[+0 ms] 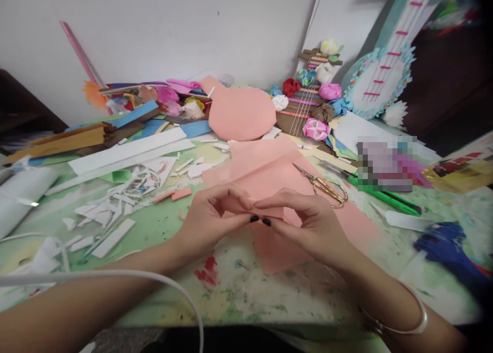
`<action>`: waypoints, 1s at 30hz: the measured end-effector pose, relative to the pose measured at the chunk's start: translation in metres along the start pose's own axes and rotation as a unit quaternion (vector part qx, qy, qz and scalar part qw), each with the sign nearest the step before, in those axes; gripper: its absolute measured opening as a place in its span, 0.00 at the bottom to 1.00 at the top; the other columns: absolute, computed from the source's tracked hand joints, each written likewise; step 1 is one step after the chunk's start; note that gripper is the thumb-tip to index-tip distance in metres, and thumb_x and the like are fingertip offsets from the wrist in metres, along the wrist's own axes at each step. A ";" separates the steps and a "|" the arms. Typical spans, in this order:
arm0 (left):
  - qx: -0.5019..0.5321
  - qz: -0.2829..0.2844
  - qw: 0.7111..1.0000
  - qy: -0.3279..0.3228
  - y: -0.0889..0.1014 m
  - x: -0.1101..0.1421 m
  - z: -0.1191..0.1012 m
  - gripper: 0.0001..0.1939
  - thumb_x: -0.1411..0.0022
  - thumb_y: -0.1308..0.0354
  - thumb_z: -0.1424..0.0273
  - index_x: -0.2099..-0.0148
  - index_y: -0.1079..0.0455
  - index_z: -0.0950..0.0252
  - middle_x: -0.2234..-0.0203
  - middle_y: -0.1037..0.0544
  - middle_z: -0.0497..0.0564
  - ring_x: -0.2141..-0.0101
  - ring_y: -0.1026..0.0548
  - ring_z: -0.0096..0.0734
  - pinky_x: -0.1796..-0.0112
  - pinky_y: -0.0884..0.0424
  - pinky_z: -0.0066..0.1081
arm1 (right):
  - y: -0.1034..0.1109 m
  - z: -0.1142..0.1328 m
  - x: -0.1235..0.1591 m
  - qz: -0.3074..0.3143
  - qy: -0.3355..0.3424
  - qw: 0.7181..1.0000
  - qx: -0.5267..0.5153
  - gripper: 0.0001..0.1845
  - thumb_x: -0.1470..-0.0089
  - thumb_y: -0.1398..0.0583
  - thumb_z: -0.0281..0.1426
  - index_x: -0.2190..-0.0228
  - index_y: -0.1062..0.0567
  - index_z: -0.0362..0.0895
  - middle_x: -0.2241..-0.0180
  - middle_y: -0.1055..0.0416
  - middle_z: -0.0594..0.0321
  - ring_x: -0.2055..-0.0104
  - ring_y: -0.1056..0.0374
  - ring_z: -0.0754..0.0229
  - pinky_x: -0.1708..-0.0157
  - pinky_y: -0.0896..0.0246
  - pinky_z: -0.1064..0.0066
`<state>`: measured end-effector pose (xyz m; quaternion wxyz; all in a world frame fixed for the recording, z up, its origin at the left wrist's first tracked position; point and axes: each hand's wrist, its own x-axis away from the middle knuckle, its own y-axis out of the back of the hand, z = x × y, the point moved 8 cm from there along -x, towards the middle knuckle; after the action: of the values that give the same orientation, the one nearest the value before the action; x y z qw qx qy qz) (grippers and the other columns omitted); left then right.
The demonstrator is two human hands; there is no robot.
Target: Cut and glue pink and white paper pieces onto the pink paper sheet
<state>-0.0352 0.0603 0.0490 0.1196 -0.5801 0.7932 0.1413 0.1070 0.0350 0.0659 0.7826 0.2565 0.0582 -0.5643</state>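
Between my left hand (219, 209) and my right hand (298, 214) is a small piece of pink paper (271, 211). Thumbs and index fingers of both hands pinch it along its lower and upper edges, with the fingertips almost meeting in the middle. Below the hands lies a larger pink paper sheet (283, 250) on the table. Gold-handled scissors (321, 184) rest on the sheet just beyond my right hand, their blades pointing away to the left. Two small pink strips (181, 194) lie left of my left hand.
White paper scraps (123, 194) litter the left side. A round pink paper shape (242, 112) stands at the back, near an instrument-like craft with paper flowers (316, 130). Right are a green cutter (389, 199) and a blue glue gun (442, 245). A white cable (154, 278) crosses my left forearm.
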 end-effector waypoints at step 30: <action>-0.199 -0.005 0.980 -0.020 -0.002 -0.020 -0.014 0.12 0.46 0.35 0.67 0.58 0.21 0.63 0.67 0.18 0.52 0.66 0.22 0.33 0.64 0.29 0.28 | 0.024 -0.030 0.000 -0.074 -0.129 0.967 -0.205 0.13 0.54 0.35 0.28 0.63 0.20 0.46 0.67 0.20 0.60 0.64 0.25 0.56 0.64 0.33 0.67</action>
<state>-0.0278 0.0721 0.0686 0.0180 -0.5930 0.7442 0.3069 0.1347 0.0546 0.0482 0.7752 0.0109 0.0898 -0.6252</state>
